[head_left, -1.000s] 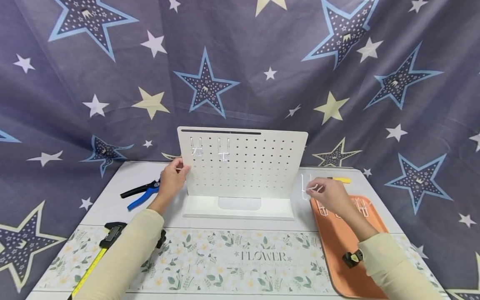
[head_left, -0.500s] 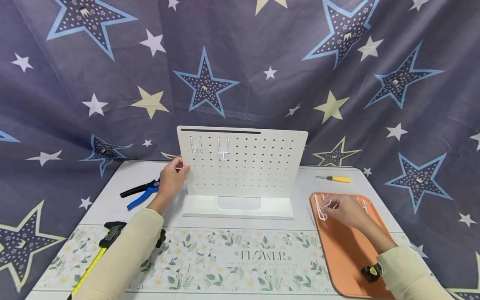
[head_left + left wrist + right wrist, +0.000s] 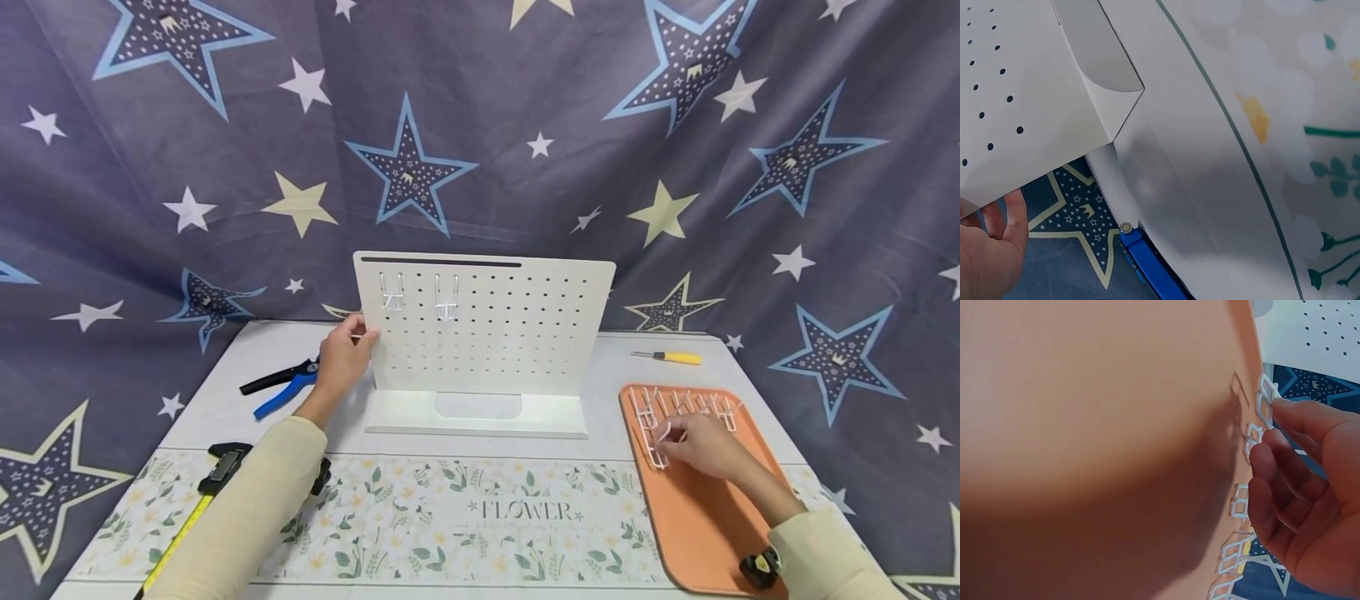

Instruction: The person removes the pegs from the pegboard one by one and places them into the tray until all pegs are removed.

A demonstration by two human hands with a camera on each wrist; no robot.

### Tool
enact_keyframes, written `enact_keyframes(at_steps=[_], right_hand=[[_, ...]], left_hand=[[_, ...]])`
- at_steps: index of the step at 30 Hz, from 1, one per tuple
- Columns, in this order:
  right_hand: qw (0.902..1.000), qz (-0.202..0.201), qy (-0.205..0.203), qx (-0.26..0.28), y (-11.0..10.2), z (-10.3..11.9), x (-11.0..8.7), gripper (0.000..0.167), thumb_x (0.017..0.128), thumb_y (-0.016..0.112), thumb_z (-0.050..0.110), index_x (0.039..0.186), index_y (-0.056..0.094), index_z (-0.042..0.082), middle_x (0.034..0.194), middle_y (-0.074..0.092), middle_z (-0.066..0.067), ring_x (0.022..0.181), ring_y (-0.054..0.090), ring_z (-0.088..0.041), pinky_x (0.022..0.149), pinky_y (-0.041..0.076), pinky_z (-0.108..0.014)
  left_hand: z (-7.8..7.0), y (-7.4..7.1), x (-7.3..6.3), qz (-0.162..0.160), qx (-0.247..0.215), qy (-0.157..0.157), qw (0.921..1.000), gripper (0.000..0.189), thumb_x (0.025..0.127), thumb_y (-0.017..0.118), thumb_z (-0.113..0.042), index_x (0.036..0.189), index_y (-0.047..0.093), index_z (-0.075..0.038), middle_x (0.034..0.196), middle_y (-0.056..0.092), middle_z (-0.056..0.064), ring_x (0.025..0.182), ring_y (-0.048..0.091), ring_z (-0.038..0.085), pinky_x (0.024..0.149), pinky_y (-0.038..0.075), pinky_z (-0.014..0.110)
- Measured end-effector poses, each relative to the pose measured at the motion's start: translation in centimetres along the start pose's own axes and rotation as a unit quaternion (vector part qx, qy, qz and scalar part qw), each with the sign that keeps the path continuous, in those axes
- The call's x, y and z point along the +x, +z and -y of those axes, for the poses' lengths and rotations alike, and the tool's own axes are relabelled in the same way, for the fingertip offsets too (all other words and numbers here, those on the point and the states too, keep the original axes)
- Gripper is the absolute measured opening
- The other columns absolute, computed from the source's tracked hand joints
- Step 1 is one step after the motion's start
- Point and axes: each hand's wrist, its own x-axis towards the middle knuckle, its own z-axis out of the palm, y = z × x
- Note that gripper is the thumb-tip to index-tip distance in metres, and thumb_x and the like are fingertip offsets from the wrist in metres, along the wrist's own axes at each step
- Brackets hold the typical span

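Note:
A white pegboard stand (image 3: 517, 358) stands upright on the table, two white wire hooks (image 3: 447, 310) hanging in its upper left holes. My left hand (image 3: 345, 358) holds the board's left edge, thumb in front; the left wrist view shows its fingers (image 3: 1016, 215) at that edge. Over the orange tray (image 3: 690, 550), my right hand (image 3: 697, 446) pinches a white wire hook (image 3: 1264, 403) between thumb and fingers, near the tray's left rim. Several more wire hooks (image 3: 1239, 501) lie in a row along the tray's far end, partly hidden by the hand.
Pliers with black and blue handles (image 3: 288, 396) lie left of the board. A black digital caliper (image 3: 225, 468) and a yellow measuring strip (image 3: 176, 533) are beside the left sleeve. Behind the tray lies a yellow-handled screwdriver (image 3: 681, 358). A star-patterned curtain (image 3: 480, 125) hangs behind.
My right hand, with a wire hook, has come from beside the board back over the tray and toward me, lower along its left rim. The left hand has stayed at the board's edge.

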Motion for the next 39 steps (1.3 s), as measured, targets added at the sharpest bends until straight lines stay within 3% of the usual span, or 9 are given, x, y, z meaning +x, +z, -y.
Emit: enact_keyframes(at_steps=[19, 28, 32, 39], right_hand=[[0.9994, 0.035, 0.006, 0.008, 0.6, -0.8, -1.1, 0.011, 0.088, 0.074, 0.013, 0.084, 0.074, 0.023, 0.073, 0.068, 0.015, 0.064, 0.051, 0.004, 0.06, 0.043, -0.02], [0.9984, 0.054, 0.011, -0.002, -0.3, -0.7, -1.1, 0.009, 0.088, 0.075, 0.015, 0.089, 0.076, 0.024, 0.072, 0.064, 0.013, 0.063, 0.049, 0.0, 0.057, 0.041, -0.021], [0.9991, 0.036, 0.003, -0.024, -1.4, -0.6, -0.8, 0.017, 0.086, 0.073, 0.008, 0.088, 0.075, 0.024, 0.073, 0.063, 0.012, 0.066, 0.05, 0.0, 0.059, 0.042, -0.022], [0.9968, -0.034, -0.008, -0.072, -4.6, 0.4, 1.0, 0.009, 0.087, 0.074, 0.008, 0.091, 0.077, 0.015, 0.075, 0.069, 0.009, 0.069, 0.059, -0.003, 0.063, 0.048, -0.026]], left_hand=[[-0.1, 0.1, 0.0, -0.008, -0.001, 0.002, 1.0, 0.021, 0.102, 0.061, -0.021, 0.118, 0.065, -0.008, 0.113, 0.071, 0.017, 0.088, 0.067, 0.028, 0.067, 0.05, 0.026], [-0.2, 0.0, -0.2, 0.001, 0.003, -0.003, 1.0, 0.022, 0.104, 0.059, -0.022, 0.12, 0.064, -0.009, 0.113, 0.07, 0.015, 0.086, 0.065, 0.025, 0.067, 0.047, 0.025], [-0.3, -0.1, -0.3, 0.008, 0.004, -0.004, 1.0, 0.023, 0.104, 0.057, -0.023, 0.121, 0.064, -0.009, 0.113, 0.07, 0.015, 0.087, 0.065, 0.025, 0.067, 0.047, 0.025], [-0.3, -0.1, -0.2, 0.01, 0.002, -0.004, 0.9999, 0.024, 0.105, 0.057, -0.023, 0.122, 0.063, -0.008, 0.114, 0.069, 0.016, 0.089, 0.066, 0.027, 0.069, 0.048, 0.026]])
